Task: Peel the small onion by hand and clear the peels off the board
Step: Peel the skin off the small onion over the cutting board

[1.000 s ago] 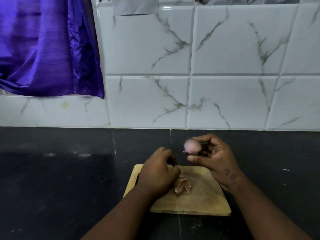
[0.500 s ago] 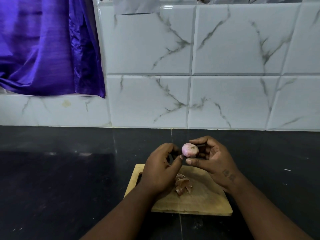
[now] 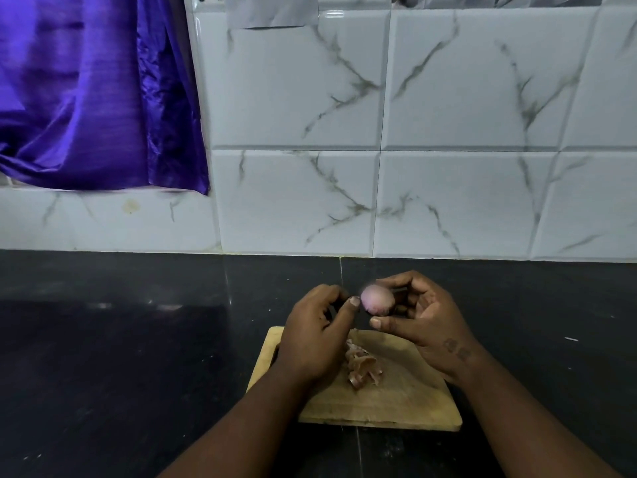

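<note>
My right hand (image 3: 424,322) holds the small pinkish onion (image 3: 377,298) in its fingertips, raised above the far edge of the wooden cutting board (image 3: 396,401). My left hand (image 3: 313,336) is curled just left of the onion, its thumb tip touching the onion's left end. Something dark shows between the left fingers; I cannot tell what it is. A small heap of brownish peels (image 3: 362,367) lies on the board below and between the hands, partly hidden by the left hand.
The board sits on a black counter (image 3: 120,357) that meets a white marble-pattern tiled wall (image 3: 344,167) at the back. A purple cloth (image 3: 86,91) hangs at the upper left. A small white speck (image 3: 570,338) lies on the counter to the right.
My left hand has risen from the board towards the onion, and its thumb now touches it. The right hand turned the onion slightly. The peels have not moved.
</note>
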`<action>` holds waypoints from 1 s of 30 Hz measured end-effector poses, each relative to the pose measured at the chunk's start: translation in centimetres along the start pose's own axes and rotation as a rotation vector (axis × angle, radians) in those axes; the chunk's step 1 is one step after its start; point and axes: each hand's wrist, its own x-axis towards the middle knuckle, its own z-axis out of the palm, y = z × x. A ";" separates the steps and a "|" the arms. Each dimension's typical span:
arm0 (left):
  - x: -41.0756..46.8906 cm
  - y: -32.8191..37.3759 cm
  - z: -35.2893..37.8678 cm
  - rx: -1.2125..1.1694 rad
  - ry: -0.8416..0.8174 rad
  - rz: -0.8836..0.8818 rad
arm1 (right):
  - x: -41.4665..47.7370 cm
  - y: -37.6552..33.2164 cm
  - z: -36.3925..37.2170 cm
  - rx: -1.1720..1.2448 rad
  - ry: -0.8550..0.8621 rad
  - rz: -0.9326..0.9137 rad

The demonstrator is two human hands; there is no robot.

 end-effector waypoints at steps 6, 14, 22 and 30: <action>0.0 -0.2 0.1 0.037 -0.014 -0.016 | 0.0 -0.2 0.1 0.018 -0.004 -0.009; 0.0 -0.1 0.1 -0.029 -0.007 -0.018 | 0.0 -0.3 0.1 0.030 -0.015 0.001; 0.1 -0.5 0.3 0.034 -0.032 -0.024 | 0.0 -0.3 0.1 0.068 -0.029 0.008; 0.0 -0.2 0.1 -0.045 -0.007 -0.013 | 0.0 -0.4 0.1 0.062 -0.038 0.005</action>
